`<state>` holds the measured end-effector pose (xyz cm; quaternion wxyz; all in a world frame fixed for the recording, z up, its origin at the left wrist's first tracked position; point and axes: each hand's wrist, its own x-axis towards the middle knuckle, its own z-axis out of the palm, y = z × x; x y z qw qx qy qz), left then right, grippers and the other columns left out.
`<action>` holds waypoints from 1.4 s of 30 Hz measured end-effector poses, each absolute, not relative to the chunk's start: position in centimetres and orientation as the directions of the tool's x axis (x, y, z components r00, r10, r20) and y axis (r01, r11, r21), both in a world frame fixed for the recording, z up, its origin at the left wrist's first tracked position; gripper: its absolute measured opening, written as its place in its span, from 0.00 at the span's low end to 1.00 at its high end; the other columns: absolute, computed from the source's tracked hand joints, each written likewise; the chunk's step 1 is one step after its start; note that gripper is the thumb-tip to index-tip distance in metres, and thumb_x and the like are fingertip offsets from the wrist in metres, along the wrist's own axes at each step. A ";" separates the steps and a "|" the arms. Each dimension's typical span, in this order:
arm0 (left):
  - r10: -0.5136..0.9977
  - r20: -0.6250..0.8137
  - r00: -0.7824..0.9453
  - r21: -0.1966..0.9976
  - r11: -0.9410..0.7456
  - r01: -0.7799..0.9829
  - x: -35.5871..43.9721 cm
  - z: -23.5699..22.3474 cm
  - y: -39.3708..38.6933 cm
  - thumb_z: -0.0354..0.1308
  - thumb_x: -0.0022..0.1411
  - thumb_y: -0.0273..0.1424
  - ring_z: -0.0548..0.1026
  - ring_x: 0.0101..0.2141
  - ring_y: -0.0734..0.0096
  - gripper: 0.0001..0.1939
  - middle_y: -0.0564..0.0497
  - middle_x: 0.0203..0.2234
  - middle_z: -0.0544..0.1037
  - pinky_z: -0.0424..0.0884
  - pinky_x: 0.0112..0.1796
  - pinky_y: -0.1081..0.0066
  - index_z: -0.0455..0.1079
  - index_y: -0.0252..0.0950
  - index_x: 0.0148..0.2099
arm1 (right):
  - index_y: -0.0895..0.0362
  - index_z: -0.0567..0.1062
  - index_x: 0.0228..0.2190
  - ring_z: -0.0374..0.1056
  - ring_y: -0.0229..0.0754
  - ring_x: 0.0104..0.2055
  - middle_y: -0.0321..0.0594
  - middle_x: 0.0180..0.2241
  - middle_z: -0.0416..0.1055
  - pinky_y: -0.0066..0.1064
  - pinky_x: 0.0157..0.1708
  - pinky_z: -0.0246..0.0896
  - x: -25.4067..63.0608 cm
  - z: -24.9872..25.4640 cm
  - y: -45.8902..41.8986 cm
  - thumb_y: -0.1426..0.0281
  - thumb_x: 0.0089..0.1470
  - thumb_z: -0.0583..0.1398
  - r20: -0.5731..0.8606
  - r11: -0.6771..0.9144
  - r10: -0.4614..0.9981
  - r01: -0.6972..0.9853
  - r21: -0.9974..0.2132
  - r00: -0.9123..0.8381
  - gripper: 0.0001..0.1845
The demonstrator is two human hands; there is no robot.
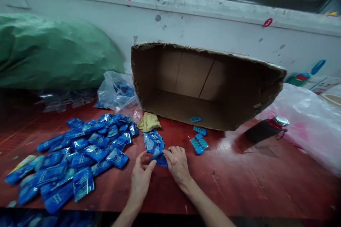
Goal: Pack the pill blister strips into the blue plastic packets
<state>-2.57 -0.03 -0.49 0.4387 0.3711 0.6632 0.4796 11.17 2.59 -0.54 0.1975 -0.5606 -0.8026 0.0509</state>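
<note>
Between my two hands lies a small blue packet [157, 155], at the near end of a row of overlapping blue packets [153, 141] on the red table. My left hand [141, 173] is closed at the packet's left edge, its thumb and curled fingers on it. Its right edge is pinched by the thumb and fingers of my right hand [177, 165]. Part of another blue packet [162, 161] shows below, close to my right fingers. To the left spreads a large pile of shiny blue packets [98, 152].
An open cardboard box [186, 104] lies on its side behind, with small blue dotted pieces [198, 143] near its front edge. A yellow cloth [149, 122] is beside the box. A dark bottle [262, 130] lies tilted in view at right, near clear plastic [311, 117]. A green sack [53, 53] sits back left.
</note>
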 end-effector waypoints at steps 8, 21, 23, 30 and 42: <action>0.902 -0.351 -0.253 0.936 0.349 -0.054 -1.9 -0.1 0.7 0.60 0.42 0.39 0.62 0.14 0.77 0.14 0.57 0.11 0.67 0.56 0.17 0.76 0.69 0.32 0.26 | 0.53 0.71 0.40 0.62 0.40 0.37 0.39 0.35 0.69 0.31 0.39 0.53 10.9 0.3 1.6 0.72 0.53 0.54 0.274 0.363 0.932 0.612 -0.703 -0.237 0.11; 0.897 -0.428 -0.111 0.884 0.390 -0.259 -1.6 -0.6 0.8 0.62 0.39 0.40 0.65 0.14 0.77 0.17 0.54 0.13 0.69 0.58 0.16 0.76 0.67 0.31 0.26 | 0.57 0.67 0.20 0.58 0.35 0.24 0.32 0.20 0.62 0.23 0.23 0.51 9.4 -0.4 2.3 0.68 0.51 0.52 0.000 0.007 1.000 0.270 -0.963 -0.025 0.11; 0.897 -0.427 -0.114 0.883 0.386 -0.267 -1.6 -0.5 0.7 0.62 0.38 0.38 0.65 0.14 0.77 0.16 0.54 0.13 0.70 0.58 0.16 0.76 0.68 0.30 0.26 | 0.57 0.66 0.20 0.58 0.35 0.24 0.31 0.20 0.62 0.23 0.23 0.51 9.4 -0.2 2.0 0.67 0.51 0.52 -0.003 0.005 0.999 0.239 -0.971 -0.033 0.12; 0.897 -0.397 -0.193 0.904 0.345 -0.252 -1.3 -0.5 0.6 0.61 0.39 0.39 0.66 0.15 0.76 0.16 0.54 0.12 0.70 0.61 0.17 0.75 0.69 0.30 0.25 | 0.58 0.67 0.25 0.59 0.34 0.21 0.31 0.19 0.63 0.23 0.22 0.56 9.0 -0.3 1.7 0.65 0.47 0.55 -0.094 -0.090 0.993 0.060 -0.994 -0.068 0.08; 0.877 -0.421 -0.231 0.877 0.329 -0.350 0.3 -0.3 1.2 0.62 0.38 0.41 0.66 0.14 0.75 0.17 0.56 0.12 0.69 0.64 0.16 0.74 0.70 0.31 0.26 | 0.56 0.61 0.18 0.55 0.33 0.20 0.29 0.16 0.58 0.22 0.18 0.49 8.4 -0.5 1.4 0.63 0.50 0.52 -0.044 -0.063 0.991 0.151 -0.986 0.124 0.14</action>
